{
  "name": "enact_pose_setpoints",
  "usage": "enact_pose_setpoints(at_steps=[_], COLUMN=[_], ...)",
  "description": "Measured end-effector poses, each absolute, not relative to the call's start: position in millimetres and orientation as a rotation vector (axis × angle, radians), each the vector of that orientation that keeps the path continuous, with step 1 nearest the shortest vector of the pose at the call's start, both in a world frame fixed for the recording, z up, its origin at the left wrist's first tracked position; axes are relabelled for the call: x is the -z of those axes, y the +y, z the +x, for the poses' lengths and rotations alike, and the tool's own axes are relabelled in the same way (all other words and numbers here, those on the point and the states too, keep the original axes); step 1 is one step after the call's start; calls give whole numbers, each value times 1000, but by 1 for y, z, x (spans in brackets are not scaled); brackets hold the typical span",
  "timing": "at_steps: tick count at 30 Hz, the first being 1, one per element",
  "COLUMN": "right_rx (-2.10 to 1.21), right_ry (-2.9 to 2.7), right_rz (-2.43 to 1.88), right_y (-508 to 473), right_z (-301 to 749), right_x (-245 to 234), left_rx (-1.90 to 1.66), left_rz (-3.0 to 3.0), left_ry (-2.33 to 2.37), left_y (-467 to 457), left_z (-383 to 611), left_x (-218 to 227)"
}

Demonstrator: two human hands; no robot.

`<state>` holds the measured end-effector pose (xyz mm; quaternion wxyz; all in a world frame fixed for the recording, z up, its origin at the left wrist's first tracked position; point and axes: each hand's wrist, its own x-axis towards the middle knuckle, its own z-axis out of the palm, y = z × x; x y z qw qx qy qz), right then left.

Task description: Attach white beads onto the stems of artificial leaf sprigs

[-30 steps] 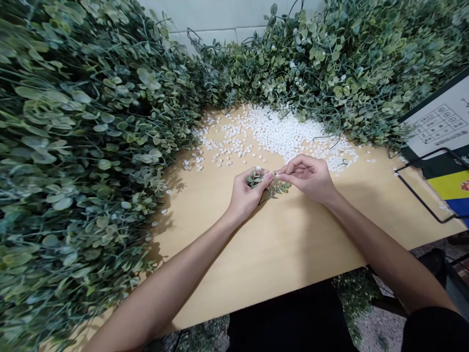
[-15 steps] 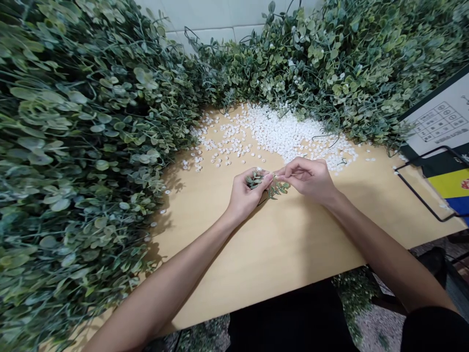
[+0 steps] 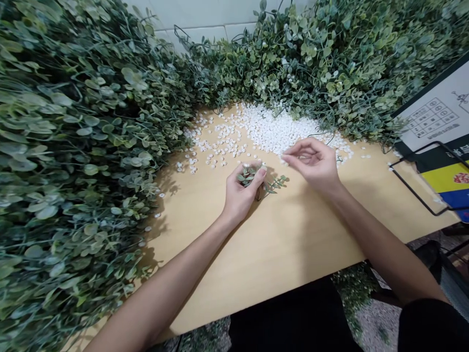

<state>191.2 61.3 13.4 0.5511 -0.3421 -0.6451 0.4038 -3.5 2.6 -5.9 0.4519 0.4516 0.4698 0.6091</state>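
Observation:
My left hand (image 3: 242,188) is closed around a sprig of artificial green leaves (image 3: 275,185), its thumb pressed on the stem. Some leaves show inside the curled fingers, and others stick out to the right. To the right of it, my right hand (image 3: 313,160) hovers by the near edge of a pile of small white beads (image 3: 273,128). Its thumb and forefinger come together in a pinch, with a white bead (image 3: 282,159) at the tips. The other fingers are loosely curled.
Thick heaps of artificial foliage (image 3: 84,132) line the left side, and more greenery (image 3: 311,58) covers the back. Loose beads lie on the wooden table (image 3: 234,274). On the right stand a black wire frame (image 3: 410,186) and a printed box (image 3: 436,117).
My right hand has drawn away from the sprig, up and right to the edge of the bead pile. My left hand keeps hold of the sprig. The view has shifted slightly.

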Motion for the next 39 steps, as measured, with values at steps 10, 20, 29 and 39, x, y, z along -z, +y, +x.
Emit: enact_pose_setpoints(at_steps=[10,20,29,39], right_rx=[-292,-262,-681,-1431], right_ry=[-2174,-2283,-1922,-1397], right_rz=[-831,-803,-800,-791], right_y=[79,83,73,61], right_z=[213,211,203,186], right_x=[-1,7,-6,-14], left_rx=[-1353,-1428,-1386,-1398], left_rz=[1153,1176,1068,962], left_ry=[1187,1058,1047,1050], left_y=[0,0,2,3], left_z=[0,-2,-4,-2], left_x=[1,1,7,6])
